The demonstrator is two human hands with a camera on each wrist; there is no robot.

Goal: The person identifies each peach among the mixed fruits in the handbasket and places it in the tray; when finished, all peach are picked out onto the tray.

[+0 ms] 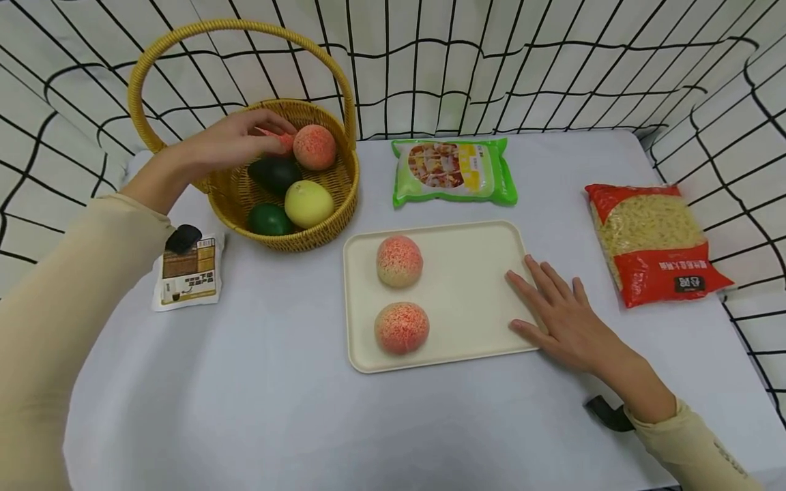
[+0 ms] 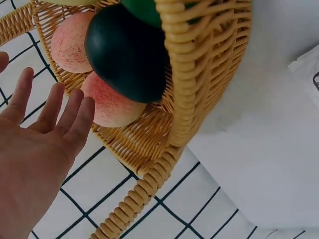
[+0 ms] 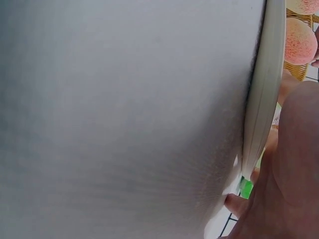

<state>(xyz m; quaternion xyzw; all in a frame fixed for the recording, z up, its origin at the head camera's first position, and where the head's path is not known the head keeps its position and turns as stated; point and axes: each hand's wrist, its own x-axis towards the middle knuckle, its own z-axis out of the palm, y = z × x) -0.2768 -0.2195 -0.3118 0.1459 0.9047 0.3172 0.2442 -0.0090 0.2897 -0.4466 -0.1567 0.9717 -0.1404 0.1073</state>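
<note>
My left hand (image 1: 236,140) reaches over the rim of a wicker basket (image 1: 328,235), its fingers extended beside a peach (image 2: 112,104) that it partly hides in the head view. Also in the basket lie a second peach (image 1: 314,147), a dark avocado-shaped fruit (image 1: 274,174), a dark green fruit (image 1: 270,219) and a yellow-green fruit (image 1: 309,204). My right hand (image 1: 568,327) lies with fingers spread at the right edge of a cream tray (image 1: 467,293). Two peaches, one farther back (image 1: 400,261) and one nearer (image 1: 402,328), sit on the tray's left side.
Behind the tray lies a green food packet (image 1: 454,172). A red bag of pasta (image 1: 657,244) is at the right, and a white and brown pouch (image 1: 192,273) lies left, below my left forearm. Black wire mesh (image 1: 417,88) borders the table's back and sides. The basket's tall handle (image 1: 245,26) arches upward.
</note>
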